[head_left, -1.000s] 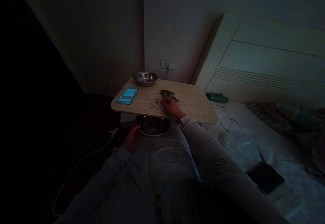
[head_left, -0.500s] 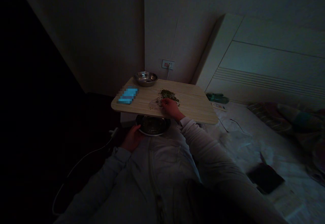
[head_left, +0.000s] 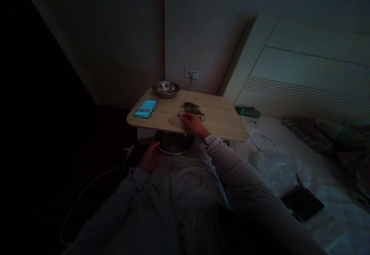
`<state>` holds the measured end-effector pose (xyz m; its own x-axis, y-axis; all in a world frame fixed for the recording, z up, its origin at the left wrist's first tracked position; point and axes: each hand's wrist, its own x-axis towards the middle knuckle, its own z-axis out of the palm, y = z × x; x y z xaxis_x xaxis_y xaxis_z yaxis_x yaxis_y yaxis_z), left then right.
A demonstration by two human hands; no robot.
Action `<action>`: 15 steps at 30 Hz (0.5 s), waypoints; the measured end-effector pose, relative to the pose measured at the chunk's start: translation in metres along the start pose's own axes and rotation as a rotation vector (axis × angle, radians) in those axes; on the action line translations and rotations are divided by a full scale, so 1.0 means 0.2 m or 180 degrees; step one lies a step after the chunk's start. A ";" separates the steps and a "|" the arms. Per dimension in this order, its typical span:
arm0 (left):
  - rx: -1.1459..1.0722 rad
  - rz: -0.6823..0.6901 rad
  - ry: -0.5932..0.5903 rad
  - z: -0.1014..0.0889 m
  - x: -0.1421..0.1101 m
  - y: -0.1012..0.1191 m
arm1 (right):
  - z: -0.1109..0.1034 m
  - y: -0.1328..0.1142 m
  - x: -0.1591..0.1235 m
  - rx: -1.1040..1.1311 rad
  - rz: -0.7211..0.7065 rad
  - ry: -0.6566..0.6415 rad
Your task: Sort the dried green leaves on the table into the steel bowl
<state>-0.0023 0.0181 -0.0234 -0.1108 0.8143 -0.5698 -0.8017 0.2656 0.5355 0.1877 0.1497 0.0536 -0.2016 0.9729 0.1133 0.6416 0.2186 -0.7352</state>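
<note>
My left hand (head_left: 150, 158) grips the left rim of a dark, shiny metal bowl (head_left: 175, 142), held low over my lap and partly under the table edge. On the wooden table (head_left: 216, 108) lies a loose spread of small green bits (head_left: 190, 108), like beans or seeds. My right hand (head_left: 193, 124) rests at the near side of this spread, with its fingers pinched together. A pale, see-through patch (head_left: 175, 120) shows on the tabletop by its fingertips, with a few bits around it. What the fingers hold is too small and dim to tell.
A second metal bowl (head_left: 165, 89) stands at the table's far left corner, with a phone with a blurred blue screen (head_left: 146, 108) in front. Right of the table is a bed with a green bottle (head_left: 248, 111) and a dark flat object (head_left: 303, 203). A white cable (head_left: 95, 178) trails left.
My right hand has shifted very slightly at the near edge of the green bits, and the pale patch beside its fingertips looks a little different. My left hand and the bowl stay put.
</note>
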 end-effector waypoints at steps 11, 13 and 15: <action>0.0035 0.0040 0.0089 0.02 -0.02 0.00 | -0.01 0.00 -0.03 0.0187 -0.0011 -0.0241; 0.0000 0.0055 0.0104 0.03 -0.03 0.00 | -0.01 0.01 -0.03 0.0257 -0.0022 -0.0250; -0.0020 0.0071 0.0106 0.03 -0.02 0.00 | 0.00 0.02 -0.03 0.0338 -0.0014 -0.0237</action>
<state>0.0021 0.0172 -0.0169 -0.1481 0.8023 -0.5782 -0.8025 0.2442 0.5444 0.1907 0.1438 0.0496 -0.2612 0.9628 0.0694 0.5594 0.2096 -0.8019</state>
